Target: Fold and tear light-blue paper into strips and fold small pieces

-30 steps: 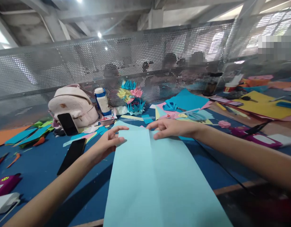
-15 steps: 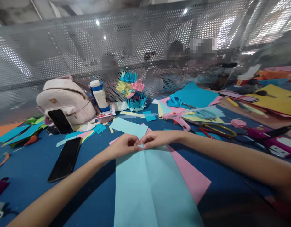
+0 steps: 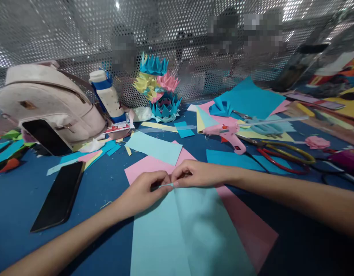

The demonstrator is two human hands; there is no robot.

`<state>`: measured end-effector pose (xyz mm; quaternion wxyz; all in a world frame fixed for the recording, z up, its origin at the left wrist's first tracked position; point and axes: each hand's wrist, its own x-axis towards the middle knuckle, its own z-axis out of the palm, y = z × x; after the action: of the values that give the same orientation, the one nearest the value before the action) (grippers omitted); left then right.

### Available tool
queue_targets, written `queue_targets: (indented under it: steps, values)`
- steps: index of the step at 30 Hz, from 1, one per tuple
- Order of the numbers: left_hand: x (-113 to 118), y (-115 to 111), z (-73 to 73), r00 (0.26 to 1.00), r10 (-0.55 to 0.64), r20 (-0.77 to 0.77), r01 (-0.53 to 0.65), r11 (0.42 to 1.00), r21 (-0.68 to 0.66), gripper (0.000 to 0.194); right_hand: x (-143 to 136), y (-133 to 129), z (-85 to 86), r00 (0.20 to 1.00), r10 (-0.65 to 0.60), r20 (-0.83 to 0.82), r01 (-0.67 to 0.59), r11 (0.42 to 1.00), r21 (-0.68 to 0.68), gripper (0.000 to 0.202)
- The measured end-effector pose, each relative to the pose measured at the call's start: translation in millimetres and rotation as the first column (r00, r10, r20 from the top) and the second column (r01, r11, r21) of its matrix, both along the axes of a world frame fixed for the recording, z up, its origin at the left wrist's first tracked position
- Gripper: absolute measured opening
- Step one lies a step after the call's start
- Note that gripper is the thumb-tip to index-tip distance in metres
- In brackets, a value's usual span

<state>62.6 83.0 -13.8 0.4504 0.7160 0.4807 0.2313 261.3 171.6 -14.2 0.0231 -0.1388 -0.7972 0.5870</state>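
Observation:
A large light-blue sheet of paper (image 3: 165, 237) with a lengthwise crease lies before me. My left hand (image 3: 146, 189) pinches its far edge near the crease, thumb on top. Right beside it, my right hand (image 3: 191, 173) pinches the same edge, and the fingertips of both hands meet. Under this sheet lies a pink sheet of paper (image 3: 246, 226), showing at the right and beyond my hands. A smaller light-blue paper strip (image 3: 155, 147) rests on the pink sheet's far part. The edge between my fingers is mostly hidden.
A pink glue gun (image 3: 227, 134) and red-and-yellow-handled scissors (image 3: 289, 155) lie to the right. Folded paper flowers (image 3: 156, 86) stand at the back by a bottle (image 3: 108, 96) and a backpack (image 3: 50, 103). A black phone (image 3: 59, 197) lies left. Behind is a perforated metal screen (image 3: 188, 50).
The view has tilted down and come closer, so the things on the table look larger. Both hands keep their pinch on the light-blue sheet's far edge.

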Motion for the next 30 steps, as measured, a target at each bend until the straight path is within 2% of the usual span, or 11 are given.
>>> queue_targets:
  steps: [11,19,22,26,30]
  values:
    - [1.1,-1.1,-4.4,0.990,0.028,0.138,-0.020,0.998,-0.063,0.023,1.2,-2.4,-1.3,1.000,-0.030,-0.006,0.030,0.999,-0.033,0.028]
    - [1.1,-0.5,-2.2,0.988,0.026,0.155,-0.016,0.997,-0.070,0.023,0.6,-2.6,0.7,0.999,-0.037,-0.009,0.037,0.999,-0.022,0.029]
    - [-6.0,3.5,1.1,0.991,-0.009,0.133,0.024,0.993,-0.116,0.023,1.1,-1.2,1.8,0.999,-0.052,0.000,0.051,0.998,-0.028,0.030]
    - [-23.0,9.6,8.1,0.986,-0.128,0.103,0.150,0.959,-0.239,0.027,4.4,3.8,2.1,0.995,-0.060,0.081,0.072,0.984,-0.161,0.031]
    - [-35.7,12.6,12.8,0.990,-0.128,0.054,0.138,0.956,-0.259,0.032,7.1,8.5,1.4,0.984,-0.056,0.171,0.090,0.976,-0.200,0.037]
